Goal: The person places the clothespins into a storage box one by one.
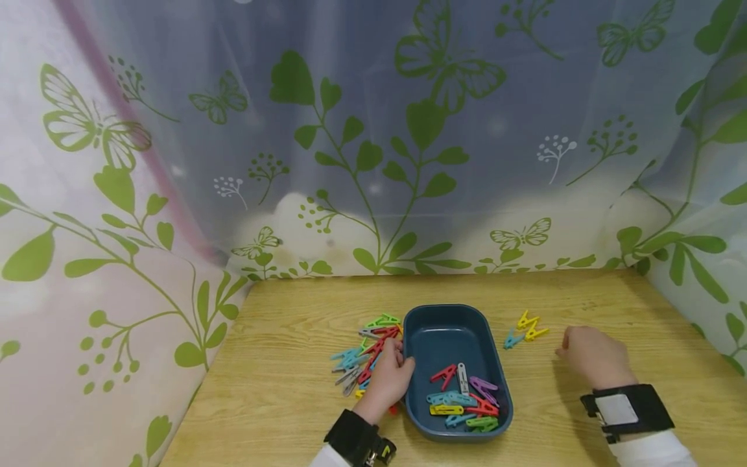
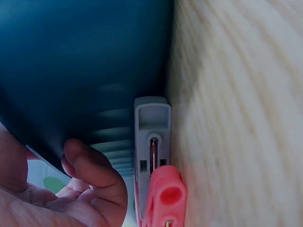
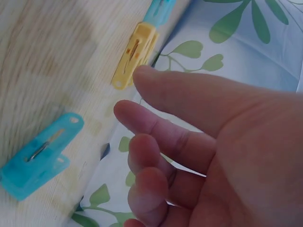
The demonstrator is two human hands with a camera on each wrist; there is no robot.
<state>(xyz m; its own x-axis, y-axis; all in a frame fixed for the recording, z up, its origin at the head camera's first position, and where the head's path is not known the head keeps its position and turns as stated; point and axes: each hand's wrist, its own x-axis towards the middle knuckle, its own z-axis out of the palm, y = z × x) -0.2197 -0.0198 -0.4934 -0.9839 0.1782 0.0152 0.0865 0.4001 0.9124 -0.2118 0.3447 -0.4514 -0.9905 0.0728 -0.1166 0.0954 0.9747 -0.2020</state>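
Observation:
My left hand [image 1: 388,376] grips the left rim of a dark blue plastic basin [image 1: 440,340]; the thumb lies over the edge and fingers curl beneath it in the left wrist view. Inside the basin's near half lie several clothespins, among them a purple one [image 1: 484,389], a yellow one [image 1: 446,410] and a grey one [image 1: 463,378]. To the right, my right hand [image 1: 598,357] hovers over the table with fingers loosely bent and nothing held. Nearby are yellow clothespins [image 1: 533,332] and a light blue clothespin [image 1: 513,338]. The right wrist view shows another blue clothespin [image 3: 40,156].
A mixed heap of clothespins [image 1: 350,357] spreads left of the basin, partly behind my left hand. Close to the basin wall are a grey clothespin [image 2: 152,123] and a red clothespin [image 2: 165,194]. A patterned curtain [image 1: 373,194] encloses the wooden table [image 1: 280,363].

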